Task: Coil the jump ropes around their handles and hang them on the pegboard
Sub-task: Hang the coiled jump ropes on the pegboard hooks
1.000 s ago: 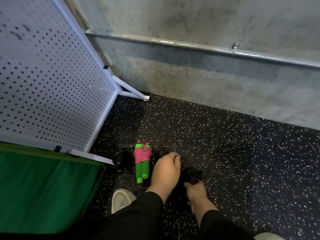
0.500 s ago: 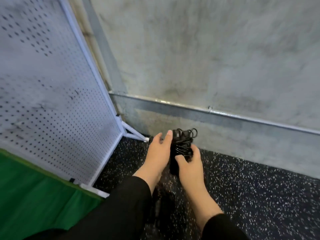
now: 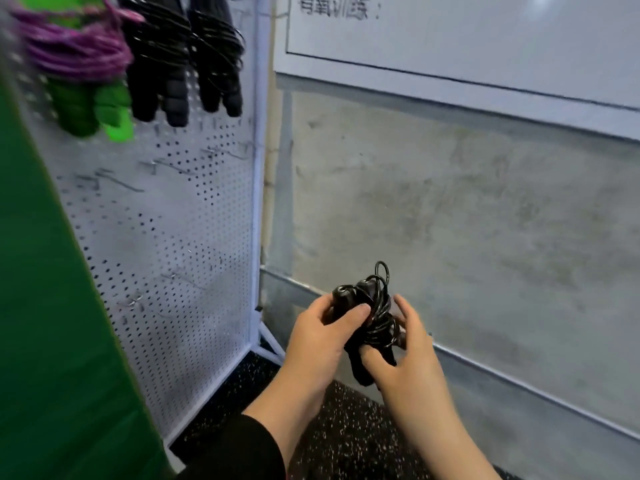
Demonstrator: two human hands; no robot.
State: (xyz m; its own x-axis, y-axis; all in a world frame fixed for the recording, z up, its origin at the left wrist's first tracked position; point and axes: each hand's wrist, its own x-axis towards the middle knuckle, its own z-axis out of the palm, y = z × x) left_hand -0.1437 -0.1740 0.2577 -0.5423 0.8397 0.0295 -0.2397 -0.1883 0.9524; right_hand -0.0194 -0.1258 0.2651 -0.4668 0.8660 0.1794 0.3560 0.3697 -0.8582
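The person holds a black jump rope (image 3: 367, 317) in front of the concrete wall (image 3: 450, 220), low and to the right of the pegboard (image 3: 194, 220). Both hands are clamped on it: the left hand (image 3: 322, 341) wraps the upper part of the handles with the thumb laid across the front, and the right hand (image 3: 405, 348) cups the bundle from the other side, thumb pressed in low. The cord is wound around the two handles, and one loop (image 3: 382, 271) sticks up free above the top.

That loop looks like the natural thing to hang it by. To my eye the step now is carrying the bundle up to the board, and doing it well means keeping the coil pinched so the turns do not slip off the handle ends on the way. The bare hooks (image 3: 117, 181) lower on the board are blurred, so I cannot tell which one suits best; those nearest the right edge seem the easiest reach.

Higher up, a green-handled rope with purple cord (image 3: 79, 64) and two black ropes (image 3: 183, 57) hang already, handles pointing down. Matching that, I would slide the free loop fully over a hook, let go with one hand first and feel whether the weight holds.
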